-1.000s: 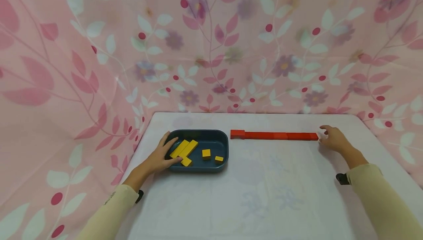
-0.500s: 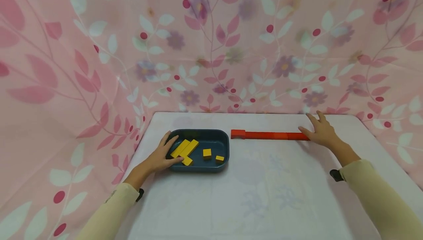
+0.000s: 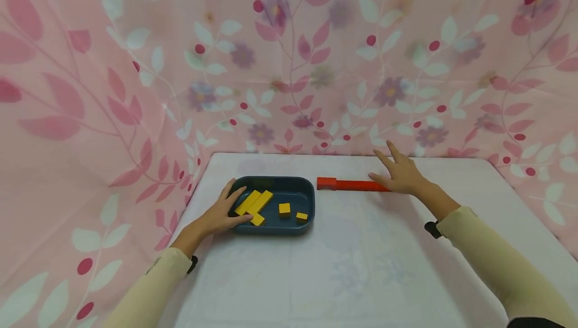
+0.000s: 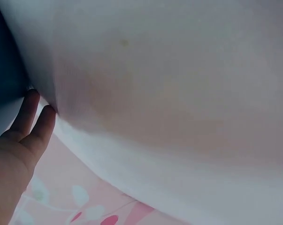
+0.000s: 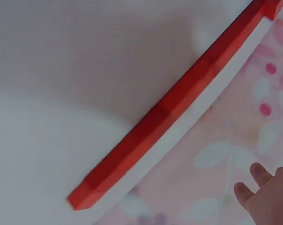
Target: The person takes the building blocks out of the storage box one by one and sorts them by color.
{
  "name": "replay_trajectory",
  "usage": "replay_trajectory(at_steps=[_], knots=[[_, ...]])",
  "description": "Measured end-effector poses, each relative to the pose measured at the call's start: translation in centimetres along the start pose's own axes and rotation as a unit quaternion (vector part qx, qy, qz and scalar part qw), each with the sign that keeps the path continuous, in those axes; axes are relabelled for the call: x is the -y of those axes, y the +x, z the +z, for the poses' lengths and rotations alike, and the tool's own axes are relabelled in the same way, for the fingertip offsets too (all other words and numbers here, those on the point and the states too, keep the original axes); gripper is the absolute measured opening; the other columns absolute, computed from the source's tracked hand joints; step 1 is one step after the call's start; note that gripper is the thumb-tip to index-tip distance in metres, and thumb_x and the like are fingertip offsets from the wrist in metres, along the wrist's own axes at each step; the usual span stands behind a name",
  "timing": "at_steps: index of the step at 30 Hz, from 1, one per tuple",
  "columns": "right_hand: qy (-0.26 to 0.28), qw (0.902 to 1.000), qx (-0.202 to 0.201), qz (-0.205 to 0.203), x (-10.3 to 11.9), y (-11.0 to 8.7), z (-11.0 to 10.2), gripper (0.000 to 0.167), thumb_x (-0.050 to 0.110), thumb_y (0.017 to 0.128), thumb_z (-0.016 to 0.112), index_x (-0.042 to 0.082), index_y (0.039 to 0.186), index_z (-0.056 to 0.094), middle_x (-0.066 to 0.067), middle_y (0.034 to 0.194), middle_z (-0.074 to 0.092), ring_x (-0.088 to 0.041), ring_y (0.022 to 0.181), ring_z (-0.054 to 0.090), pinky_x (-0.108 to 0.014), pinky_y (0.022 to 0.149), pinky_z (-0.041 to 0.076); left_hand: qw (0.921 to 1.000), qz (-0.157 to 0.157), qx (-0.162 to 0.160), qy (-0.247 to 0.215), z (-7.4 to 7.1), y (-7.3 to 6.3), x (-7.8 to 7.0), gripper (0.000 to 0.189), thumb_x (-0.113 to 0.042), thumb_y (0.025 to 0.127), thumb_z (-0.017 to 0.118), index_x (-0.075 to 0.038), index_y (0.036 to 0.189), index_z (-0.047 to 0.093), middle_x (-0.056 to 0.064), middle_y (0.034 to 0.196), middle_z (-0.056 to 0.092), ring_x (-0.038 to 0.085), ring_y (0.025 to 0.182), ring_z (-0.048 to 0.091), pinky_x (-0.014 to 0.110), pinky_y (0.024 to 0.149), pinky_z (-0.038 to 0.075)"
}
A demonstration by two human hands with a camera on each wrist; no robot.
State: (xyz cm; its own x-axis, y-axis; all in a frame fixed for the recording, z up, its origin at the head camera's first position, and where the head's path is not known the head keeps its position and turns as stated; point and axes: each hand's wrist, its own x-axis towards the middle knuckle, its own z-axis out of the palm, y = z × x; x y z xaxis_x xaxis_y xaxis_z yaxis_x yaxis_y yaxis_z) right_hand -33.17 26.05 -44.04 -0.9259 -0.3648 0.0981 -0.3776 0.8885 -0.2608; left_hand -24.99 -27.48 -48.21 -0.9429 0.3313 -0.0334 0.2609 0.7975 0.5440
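A dark blue tray stands on the left half of the table, holding yellow blocks: two long bars, a small block by my thumb, a cube and a smaller block. My left hand rests on the tray's left end, fingers spread over its rim; the left wrist view shows two straight fingers along its outer side. Right of the tray runs a row of red blocks, a taller block at its left end. Over the row hovers my right hand, fingers spread, hiding its right part.
A white cloth covers the table. Behind and to the left hangs a pink floral curtain, close to the table's back edge. In the right wrist view the red row's free end shows on the cloth.
My right hand has swept left from the row's right end to above its middle, fingers spreading out. The left hand, the tray and the blocks stay where they were.
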Motion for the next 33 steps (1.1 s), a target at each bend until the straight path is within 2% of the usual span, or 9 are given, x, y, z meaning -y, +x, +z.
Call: replay_trajectory(at_steps=[3,8,15,19,23,26,29,33], knots=[[-0.002,0.9993,-0.002,-0.038,2.1,1.0,0.5,0.083,0.058,0.093,0.056,0.019,0.158,0.024,-0.019,0.166,-0.002,-0.054,0.144,0.022,-0.076,0.110,0.019,1.0000,-0.003,0.002,0.000,-0.1,0.0,0.1,0.096,-0.060,0.082,0.070,-0.020,0.157,0.026,0.013,0.167,-0.004,0.046,0.146,0.023,0.069,0.110,0.030],[-0.009,0.9941,0.024,-0.106,6.5,2.9,1.3,0.086,0.062,0.089,0.059,0.023,0.158,0.024,-0.013,0.167,-0.002,-0.046,0.149,0.017,-0.070,0.114,0.021,0.9999,-0.012,-0.007,-0.003,-0.2,-0.1,0.3,0.096,-0.060,0.082,0.070,-0.021,0.157,0.027,0.014,0.167,-0.003,0.046,0.146,0.023,0.070,0.109,0.030],[0.010,0.9822,0.053,-0.180,13.2,4.9,2.6,0.086,0.064,0.089,0.058,0.031,0.159,0.020,-0.008,0.168,-0.002,-0.039,0.151,0.016,-0.066,0.118,0.020,0.9998,-0.008,-0.015,-0.006,0.1,-0.3,0.3,0.094,-0.059,0.083,0.070,-0.019,0.157,0.027,0.014,0.167,-0.002,0.047,0.146,0.025,0.071,0.109,0.030],[0.014,0.9725,0.061,-0.224,17.3,5.4,4.2,0.081,0.062,0.091,0.056,0.033,0.158,0.020,-0.008,0.168,0.001,-0.036,0.151,0.018,-0.063,0.119,0.021,0.9998,-0.008,-0.016,-0.004,0.1,-0.5,0.5,0.098,-0.059,0.082,0.070,-0.021,0.159,0.021,0.014,0.167,-0.001,0.046,0.146,0.025,0.070,0.109,0.030],[0.008,0.9608,0.059,-0.271,21.1,6.1,6.2,0.074,0.054,0.094,0.059,0.029,0.156,0.029,-0.010,0.164,0.019,-0.033,0.146,0.031,-0.057,0.117,0.031,0.9996,-0.007,-0.026,-0.004,0.0,-0.5,0.6,0.105,-0.058,0.081,0.072,-0.021,0.160,0.013,0.012,0.167,0.000,0.043,0.146,0.026,0.069,0.110,0.030],[0.013,0.9547,0.051,-0.293,23.4,6.7,7.6,0.066,0.042,0.093,0.066,0.023,0.151,0.040,-0.010,0.152,0.040,-0.029,0.135,0.045,-0.049,0.114,0.040,0.9996,-0.001,-0.026,-0.012,0.0,-0.3,0.4,0.106,-0.058,0.081,0.072,-0.020,0.160,0.011,0.011,0.167,0.000,0.043,0.147,0.025,0.070,0.110,0.029],[-0.002,0.9524,0.061,-0.299,25.0,7.2,9.0,0.057,0.035,0.092,0.070,0.020,0.144,0.050,-0.007,0.140,0.051,-0.023,0.123,0.053,-0.040,0.110,0.045,0.9997,0.004,-0.016,-0.019,0.3,-0.1,0.1,0.106,-0.059,0.082,0.070,-0.020,0.160,0.011,0.011,0.167,-0.001,0.043,0.148,0.024,0.069,0.111,0.029],[-0.029,0.9518,0.096,-0.290,26.5,7.7,10.5,0.051,0.029,0.091,0.072,0.021,0.138,0.056,-0.004,0.137,0.054,-0.020,0.119,0.053,-0.036,0.107,0.046,0.9998,-0.003,-0.018,-0.013,0.4,-0.2,-0.2,0.105,-0.061,0.082,0.070,-0.021,0.160,0.013,0.011,0.167,0.000,0.043,0.148,0.024,0.069,0.110,0.030]])
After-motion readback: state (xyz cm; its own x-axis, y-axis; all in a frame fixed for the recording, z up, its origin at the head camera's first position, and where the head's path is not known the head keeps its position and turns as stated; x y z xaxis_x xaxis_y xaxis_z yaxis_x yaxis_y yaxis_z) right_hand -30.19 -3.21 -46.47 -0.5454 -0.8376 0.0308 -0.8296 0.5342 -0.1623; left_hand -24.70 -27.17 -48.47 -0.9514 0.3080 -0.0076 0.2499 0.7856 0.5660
